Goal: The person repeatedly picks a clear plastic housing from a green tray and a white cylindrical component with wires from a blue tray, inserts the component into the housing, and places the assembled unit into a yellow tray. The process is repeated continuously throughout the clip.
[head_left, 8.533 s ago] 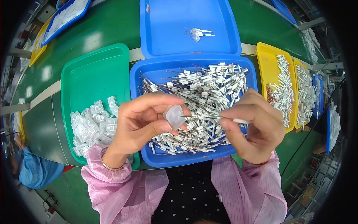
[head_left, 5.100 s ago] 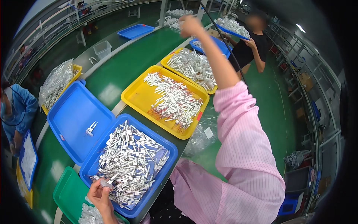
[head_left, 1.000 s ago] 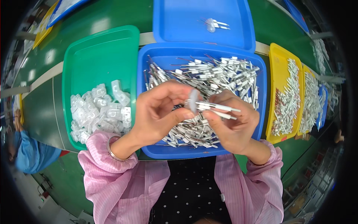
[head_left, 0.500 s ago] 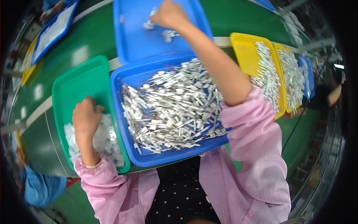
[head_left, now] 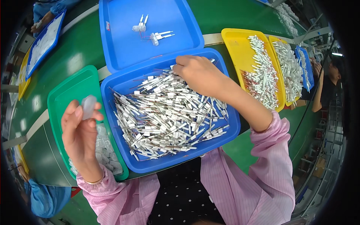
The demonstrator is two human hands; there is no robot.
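Observation:
My left hand [head_left: 80, 129] is closed on a translucent white plastic housing [head_left: 89, 107], held up above the green tray [head_left: 56, 95]. Similar housings [head_left: 107, 152] lie loose in that tray. Over the far edge of the blue tray's heap my right hand [head_left: 200, 75] reaches down with bent fingers; its fingertips touch the white wired parts [head_left: 165, 112], and whether one is pinched there is hidden. Thin dark and reddish leads show among these parts. In the far blue tray [head_left: 123, 52] lie two joined pieces, a left one [head_left: 139, 28] and a right one [head_left: 155, 38], each a clear housing with two white prongs.
Yellow trays [head_left: 234, 41] with white parts stand to the right, a small blue tray [head_left: 307, 71] beyond them. At the far left is another blue tray [head_left: 43, 45], near a co-worker's hand [head_left: 47, 18]. All rest on a green table [head_left: 80, 48]. Another person [head_left: 328, 82] is at the right.
My right hand has come back from the far blue tray to the heap, leaving two joined pieces there. My left hand has lifted a housing out of the green tray.

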